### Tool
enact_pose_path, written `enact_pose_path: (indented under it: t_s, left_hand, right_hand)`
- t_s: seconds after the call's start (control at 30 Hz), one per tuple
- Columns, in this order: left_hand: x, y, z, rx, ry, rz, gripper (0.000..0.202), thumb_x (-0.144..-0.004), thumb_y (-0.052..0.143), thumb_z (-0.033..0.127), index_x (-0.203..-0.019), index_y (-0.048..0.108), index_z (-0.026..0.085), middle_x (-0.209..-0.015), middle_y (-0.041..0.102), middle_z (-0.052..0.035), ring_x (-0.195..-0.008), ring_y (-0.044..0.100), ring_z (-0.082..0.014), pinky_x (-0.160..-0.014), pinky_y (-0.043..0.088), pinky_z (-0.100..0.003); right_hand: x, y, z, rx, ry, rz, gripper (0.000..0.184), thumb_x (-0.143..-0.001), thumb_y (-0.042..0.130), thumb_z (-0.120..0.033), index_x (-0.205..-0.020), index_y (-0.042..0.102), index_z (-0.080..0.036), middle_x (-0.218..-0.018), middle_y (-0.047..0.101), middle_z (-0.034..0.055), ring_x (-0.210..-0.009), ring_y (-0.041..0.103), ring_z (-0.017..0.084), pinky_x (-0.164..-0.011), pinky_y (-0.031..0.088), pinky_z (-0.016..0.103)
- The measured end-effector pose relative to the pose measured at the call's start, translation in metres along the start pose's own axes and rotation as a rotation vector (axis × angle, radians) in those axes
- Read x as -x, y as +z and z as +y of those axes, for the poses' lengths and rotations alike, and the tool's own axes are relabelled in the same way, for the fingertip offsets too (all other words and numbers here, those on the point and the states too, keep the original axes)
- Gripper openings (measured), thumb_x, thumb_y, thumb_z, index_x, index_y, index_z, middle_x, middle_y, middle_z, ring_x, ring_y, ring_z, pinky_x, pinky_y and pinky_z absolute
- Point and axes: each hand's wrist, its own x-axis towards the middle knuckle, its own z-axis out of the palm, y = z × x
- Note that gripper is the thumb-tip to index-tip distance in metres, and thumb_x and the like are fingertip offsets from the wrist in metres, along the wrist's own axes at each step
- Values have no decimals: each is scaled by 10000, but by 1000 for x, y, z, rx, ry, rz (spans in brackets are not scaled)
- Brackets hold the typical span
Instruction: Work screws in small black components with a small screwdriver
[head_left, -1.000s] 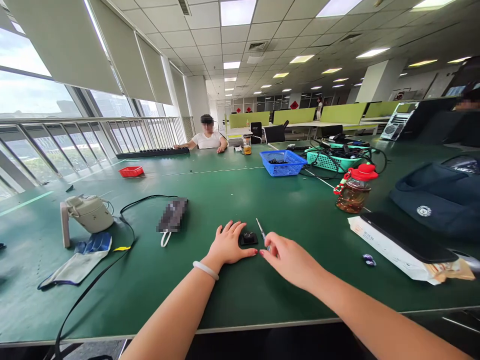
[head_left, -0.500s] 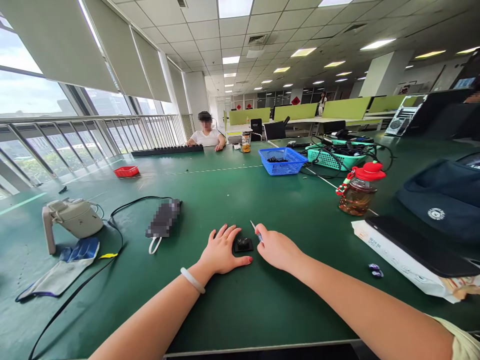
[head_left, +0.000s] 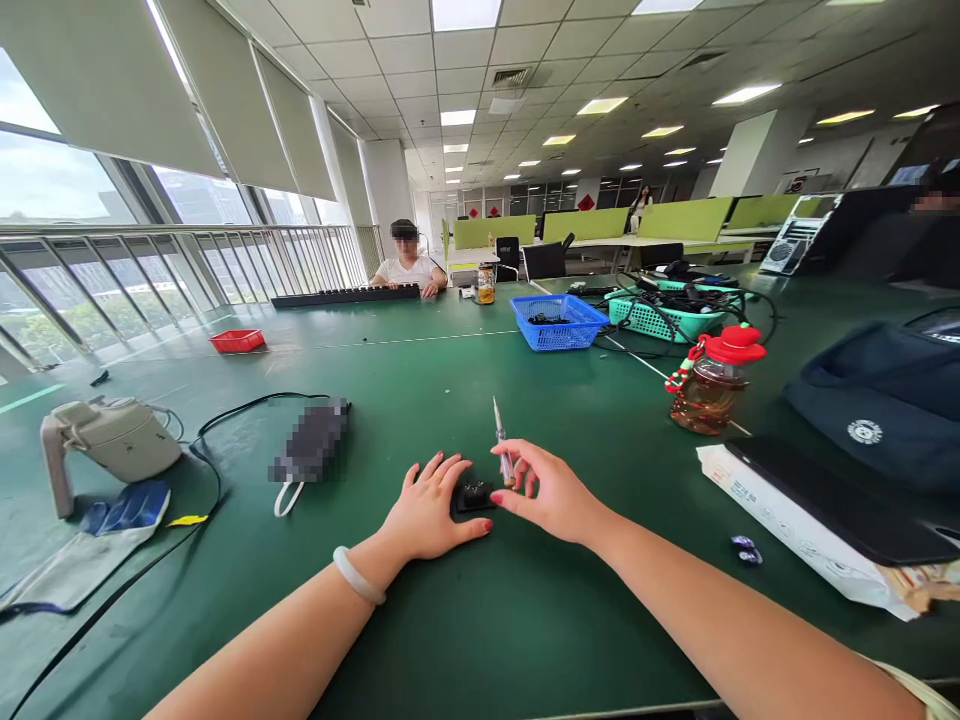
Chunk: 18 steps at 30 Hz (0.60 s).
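Note:
My left hand (head_left: 431, 508) lies palm down on the green table, fingers spread and thumb stretched out. Between its thumb and forefinger sits a small square black part (head_left: 475, 496), partly covered by the hand; I cannot tell whether they touch. In my right hand (head_left: 551, 495) is a slim screwdriver (head_left: 501, 440) with a clear handle. The fingers and thumb pinch it by the handle, its thin metal tip pointing up and away from me. The right thumb comes close to the black part's right edge.
To the left lie a power bank-like dark block (head_left: 311, 440), a cable, a glove (head_left: 97, 545) and a pale kettle-like jug (head_left: 112, 440). Blue basket (head_left: 562, 335), red-lidded bottle (head_left: 709, 390) and phone on a box (head_left: 840, 500) stand right. A person (head_left: 409, 265) sits across.
The screwdriver has turned more upright in my right hand, and those fingers have loosened from a fist into a pinch. My left hand stays spread by the black part. The view shifted slightly.

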Motion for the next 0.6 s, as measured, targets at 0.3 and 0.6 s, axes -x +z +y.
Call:
enact_pose_path:
  t_s: [0.3, 0.6]
  left_hand:
    - [-6, -10, 3, 43, -40, -77, 766, -821, 457, 707, -1445, 381, 270, -1591, 303, -71, -1494, 152, -336, -1194, 127, -603]
    - [-15, -15, 18, 22, -23, 54, 521, -824, 593, 523, -1256, 554, 235, -1421, 516, -108, -1354, 391, -356, -1087, 372, -542]
  right_hand:
    - [-1, -1, 6, -96, -136, 253, 174, -923, 540, -344, -963, 666, -230, -828, 664, 43, -637, 578, 137, -598, 492, 272]
    - [-12, -4, 23, -615, 123, 455, 371, -817, 636, -567, -806, 592, -199, -566, 497, -42, -463, 466, 93, -436, 409, 226]
